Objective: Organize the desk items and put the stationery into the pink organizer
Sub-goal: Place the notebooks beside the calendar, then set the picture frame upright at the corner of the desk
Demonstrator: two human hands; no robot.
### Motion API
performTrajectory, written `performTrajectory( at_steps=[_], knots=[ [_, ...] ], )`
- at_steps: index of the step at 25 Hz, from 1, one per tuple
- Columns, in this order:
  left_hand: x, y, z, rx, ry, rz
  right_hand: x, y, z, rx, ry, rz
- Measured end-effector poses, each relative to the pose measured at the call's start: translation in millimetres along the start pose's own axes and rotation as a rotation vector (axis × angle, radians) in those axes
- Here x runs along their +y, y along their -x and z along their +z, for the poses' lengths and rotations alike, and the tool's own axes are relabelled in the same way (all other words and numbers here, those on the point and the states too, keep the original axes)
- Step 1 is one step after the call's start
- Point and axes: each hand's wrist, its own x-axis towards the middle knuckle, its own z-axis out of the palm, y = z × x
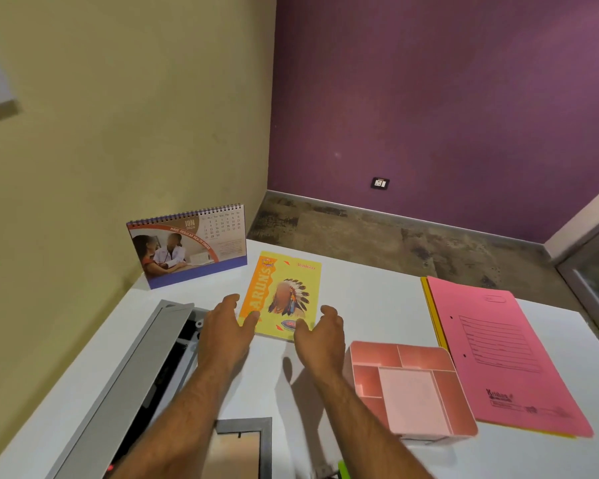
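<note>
A yellow and orange notebook (284, 294) lies flat on the white desk (370, 299), near its middle. My left hand (223, 331) hovers at the notebook's near left corner with loosely bent fingers. My right hand (320, 335) is at its near right corner, fingers curved, gripping nothing that I can see. The pink organizer (412, 385) stands to the right of my right forearm, and its several compartments look empty. A pink file folder (498, 354) lies on a yellow one at the desk's right side.
A spiral desk calendar (191, 245) stands at the back left by the wall. A grey cable tray (142, 368) with an open lid runs along the left side. A grey-framed opening (242, 447) sits at the near edge. Something green (342, 470) peeks out at the bottom.
</note>
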Motion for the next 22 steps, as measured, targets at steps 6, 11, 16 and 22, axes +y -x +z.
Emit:
performTrajectory(
  at_steps=[6, 11, 16, 22],
  knots=[
    [-33, 66, -19, -0.047, 0.229, -0.216, 34, 67, 3, -0.169, -0.036, 0.129],
    [-76, 124, -22, -0.055, 0.199, -0.361, 66, 126, 11, -0.329, 0.055, 0.264],
    [-102, 172, -24, -0.007, -0.027, -0.504, 82, 164, 15, -0.397, 0.098, 0.271],
    [-96, 187, -28, -0.071, 0.026, -0.547, 79, 181, 15, -0.482, 0.066, 0.333]
  ],
)
